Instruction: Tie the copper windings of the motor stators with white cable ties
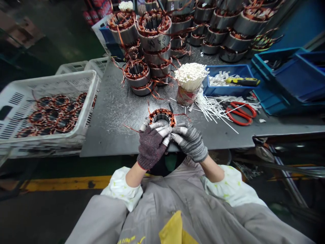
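A motor stator (163, 112), a ring wound with copper wire, lies near the front edge of the metal table. My left hand (153, 142), in a dark maroon glove with white-wrapped fingertips, grips its near left side. My right hand (191, 141), in a grey glove, is at its near right side, thumb and fingers drawn together close to the left fingertips. Whatever the right fingertips pinch is hidden. Copper leads stick out to both sides of the ring, and a short black sleeve (171, 107) rises from its far right rim.
Stacked stators (155, 42) stand at the back. To the right are a cup of white sticks (189, 95), loose white strips (208, 107), red-handled pliers (241, 113), a blue bin (228, 90) with a yellow-black tool (242, 81), and teal bins (276, 91). A white crate (94, 81) of wound rings stands left.
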Demonstrator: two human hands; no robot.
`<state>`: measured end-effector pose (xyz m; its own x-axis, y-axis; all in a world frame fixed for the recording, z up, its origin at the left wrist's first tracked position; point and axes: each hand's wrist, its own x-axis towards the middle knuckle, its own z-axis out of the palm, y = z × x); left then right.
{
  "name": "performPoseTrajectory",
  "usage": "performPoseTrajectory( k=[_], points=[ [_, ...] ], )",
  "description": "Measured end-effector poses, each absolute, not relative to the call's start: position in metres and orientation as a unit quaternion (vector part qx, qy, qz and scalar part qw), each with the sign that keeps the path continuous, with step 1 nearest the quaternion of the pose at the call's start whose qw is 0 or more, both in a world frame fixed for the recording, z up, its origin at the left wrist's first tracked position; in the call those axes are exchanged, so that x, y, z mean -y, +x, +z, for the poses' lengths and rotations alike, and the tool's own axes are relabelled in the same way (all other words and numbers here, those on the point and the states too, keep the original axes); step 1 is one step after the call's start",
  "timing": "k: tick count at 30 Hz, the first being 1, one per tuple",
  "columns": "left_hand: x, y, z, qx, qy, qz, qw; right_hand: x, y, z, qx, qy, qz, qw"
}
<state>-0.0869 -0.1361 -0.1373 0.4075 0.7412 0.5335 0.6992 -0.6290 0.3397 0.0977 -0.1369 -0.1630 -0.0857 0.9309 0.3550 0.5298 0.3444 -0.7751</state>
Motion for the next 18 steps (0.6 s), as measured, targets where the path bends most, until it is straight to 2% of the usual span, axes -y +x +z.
performPoseTrajectory(
  k=[3,5,8,10,11,12,15,16,18],
  points=[
    [0.136,-0.085,-0.139,-0.422,0.840,0.340,0.031,0.136,0.102,-0.154,0.760,-0.511,0.149,0.373],
    [0.135,-0.081,-0.140,-0.435,0.829,0.350,0.031,0.140,0.103,-0.146,0.756,-0.525,0.119,0.373],
    [0.135,-0.075,-0.139,-0.465,0.804,0.369,0.041,0.150,0.108,-0.135,0.679,-0.537,0.147,0.479],
    [0.135,-0.074,-0.138,-0.467,0.798,0.377,0.045,0.152,0.115,-0.132,0.592,-0.534,0.212,0.564],
    [0.135,-0.075,-0.138,-0.462,0.802,0.378,0.044,0.151,0.118,-0.131,0.574,-0.528,0.251,0.573],
    [0.135,-0.076,-0.137,-0.454,0.808,0.372,0.041,0.148,0.121,-0.131,0.586,-0.518,0.287,0.553],
    [0.137,-0.083,-0.139,-0.441,0.829,0.343,0.022,0.134,0.123,-0.134,0.708,-0.466,0.361,0.389],
    [0.137,-0.086,-0.141,-0.444,0.830,0.337,0.016,0.131,0.121,-0.135,0.726,-0.449,0.378,0.359],
    [0.138,-0.092,-0.144,-0.455,0.827,0.330,0.008,0.128,0.115,-0.140,0.691,-0.434,0.432,0.384]
  ],
)
